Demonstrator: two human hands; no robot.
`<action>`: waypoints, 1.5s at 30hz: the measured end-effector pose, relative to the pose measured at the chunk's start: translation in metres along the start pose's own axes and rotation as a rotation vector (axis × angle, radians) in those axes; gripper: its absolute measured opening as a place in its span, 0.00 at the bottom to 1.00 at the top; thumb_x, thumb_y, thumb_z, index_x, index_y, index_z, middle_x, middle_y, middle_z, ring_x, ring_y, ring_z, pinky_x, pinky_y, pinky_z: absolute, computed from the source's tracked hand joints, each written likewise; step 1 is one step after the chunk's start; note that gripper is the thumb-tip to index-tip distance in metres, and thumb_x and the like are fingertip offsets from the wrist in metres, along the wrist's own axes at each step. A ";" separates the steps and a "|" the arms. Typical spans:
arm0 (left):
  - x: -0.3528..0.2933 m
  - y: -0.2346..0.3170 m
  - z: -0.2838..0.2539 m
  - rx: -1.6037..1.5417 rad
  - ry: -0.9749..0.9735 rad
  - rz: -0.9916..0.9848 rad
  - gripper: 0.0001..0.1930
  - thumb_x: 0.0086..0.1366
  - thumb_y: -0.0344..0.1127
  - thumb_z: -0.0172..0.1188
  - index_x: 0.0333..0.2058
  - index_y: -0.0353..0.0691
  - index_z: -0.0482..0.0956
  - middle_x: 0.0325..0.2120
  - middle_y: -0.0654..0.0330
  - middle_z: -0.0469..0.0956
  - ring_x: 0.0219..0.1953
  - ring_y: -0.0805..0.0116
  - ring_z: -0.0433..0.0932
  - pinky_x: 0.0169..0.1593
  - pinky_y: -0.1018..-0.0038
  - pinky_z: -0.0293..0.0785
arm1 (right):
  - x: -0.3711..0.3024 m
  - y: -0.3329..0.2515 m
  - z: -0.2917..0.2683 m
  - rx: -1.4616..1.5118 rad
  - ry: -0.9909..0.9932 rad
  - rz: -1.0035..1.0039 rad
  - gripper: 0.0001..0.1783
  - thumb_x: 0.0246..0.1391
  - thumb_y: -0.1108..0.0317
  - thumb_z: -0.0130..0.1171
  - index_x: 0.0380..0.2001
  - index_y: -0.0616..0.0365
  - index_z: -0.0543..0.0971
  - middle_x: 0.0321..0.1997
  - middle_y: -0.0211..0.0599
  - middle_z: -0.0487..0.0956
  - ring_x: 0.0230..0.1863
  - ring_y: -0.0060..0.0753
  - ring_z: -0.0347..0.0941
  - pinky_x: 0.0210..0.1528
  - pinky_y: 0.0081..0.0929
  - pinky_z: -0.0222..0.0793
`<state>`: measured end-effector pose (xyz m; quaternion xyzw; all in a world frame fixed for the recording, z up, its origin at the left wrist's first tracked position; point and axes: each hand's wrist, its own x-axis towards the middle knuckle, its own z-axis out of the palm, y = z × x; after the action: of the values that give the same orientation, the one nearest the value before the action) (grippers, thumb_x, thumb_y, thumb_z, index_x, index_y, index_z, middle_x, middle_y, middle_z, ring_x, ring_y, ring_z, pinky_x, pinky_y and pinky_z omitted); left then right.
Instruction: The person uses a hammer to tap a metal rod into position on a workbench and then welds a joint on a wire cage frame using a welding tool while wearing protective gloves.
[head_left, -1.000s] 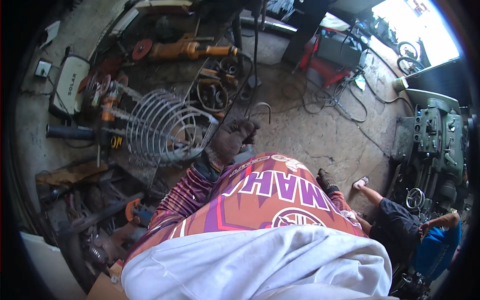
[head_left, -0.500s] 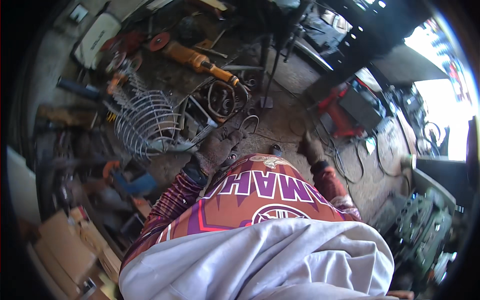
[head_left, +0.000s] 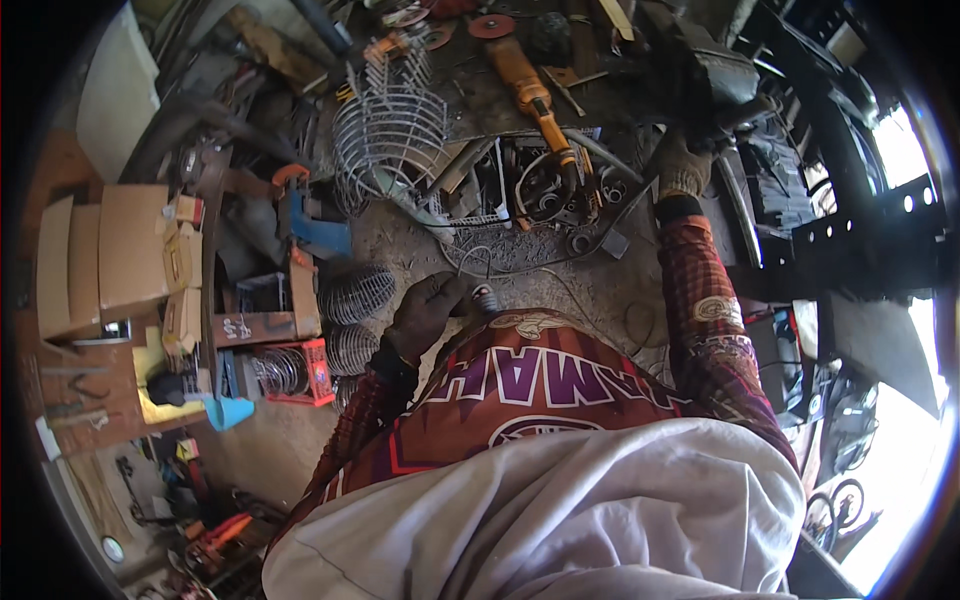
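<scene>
While the left hand (head_left: 428,312) holds a bent wire (head_left: 476,248), I can't tell whether the outstretched right hand (head_left: 685,168) grips anything.

Left arm (head_left: 352,425) bent, left hand (head_left: 425,315) curled; right arm (head_left: 702,270) stretched forward, right hand (head_left: 685,168) fingertips unclear

A: Left side?
B: Brown wooden table (head_left: 115,388). Open tan cardboard box (head_left: 135,240) far; yellow sheet (head_left: 150,366) at right edge.
A: Floor?
B: Grey concrete floor (head_left: 245,450); round grey wire coils (head_left: 357,292) right of table.
</scene>
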<state>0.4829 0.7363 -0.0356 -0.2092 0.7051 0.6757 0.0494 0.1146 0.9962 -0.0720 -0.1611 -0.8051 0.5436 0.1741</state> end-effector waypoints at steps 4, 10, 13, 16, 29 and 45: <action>-0.006 -0.002 0.006 -0.099 0.027 -0.102 0.16 0.67 0.44 0.54 0.41 0.36 0.79 0.25 0.67 0.72 0.28 0.79 0.70 0.36 0.79 0.71 | -0.002 -0.005 -0.004 -0.053 0.096 -0.049 0.34 0.51 0.44 0.60 0.48 0.64 0.76 0.49 0.53 0.78 0.53 0.52 0.74 0.51 0.40 0.67; 0.003 -0.016 -0.037 -0.112 0.000 -0.007 0.17 0.69 0.43 0.52 0.43 0.33 0.78 0.26 0.64 0.74 0.30 0.76 0.73 0.39 0.76 0.73 | -0.002 -0.070 -0.035 0.090 0.028 -0.277 0.31 0.55 0.45 0.57 0.48 0.63 0.77 0.40 0.46 0.81 0.48 0.45 0.76 0.50 0.39 0.69; 0.013 -0.017 -0.070 -0.174 -0.031 0.072 0.20 0.69 0.46 0.53 0.44 0.32 0.77 0.27 0.63 0.74 0.30 0.74 0.74 0.39 0.73 0.75 | -0.037 -0.095 -0.067 0.355 -0.203 -0.506 0.24 0.61 0.52 0.52 0.50 0.61 0.75 0.35 0.35 0.78 0.44 0.37 0.76 0.52 0.38 0.69; 0.025 -0.006 -0.099 -0.305 -0.147 0.096 0.22 0.68 0.48 0.55 0.44 0.31 0.76 0.29 0.62 0.75 0.31 0.71 0.75 0.40 0.69 0.77 | -0.096 -0.115 -0.099 0.332 -0.384 -0.671 0.15 0.63 0.60 0.49 0.41 0.63 0.74 0.35 0.37 0.75 0.41 0.37 0.75 0.46 0.36 0.72; 0.043 -0.010 -0.171 -0.780 -0.524 0.056 0.17 0.69 0.42 0.51 0.44 0.31 0.76 0.30 0.57 0.78 0.34 0.65 0.79 0.42 0.63 0.80 | -0.378 -0.133 0.008 0.665 -0.809 0.205 0.21 0.58 0.65 0.58 0.52 0.63 0.70 0.48 0.45 0.76 0.47 0.40 0.76 0.42 0.41 0.79; 0.027 -0.018 -0.138 -0.367 0.001 0.085 0.14 0.69 0.34 0.52 0.49 0.33 0.76 0.39 0.60 0.78 0.38 0.73 0.77 0.41 0.75 0.75 | -0.370 -0.097 0.033 0.431 -0.928 0.262 0.19 0.54 0.68 0.60 0.47 0.63 0.71 0.29 0.37 0.80 0.27 0.29 0.78 0.27 0.22 0.72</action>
<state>0.4940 0.5959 -0.0509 -0.1852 0.5782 0.7944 -0.0187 0.4211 0.7690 -0.0324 0.0367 -0.6406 0.7282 -0.2408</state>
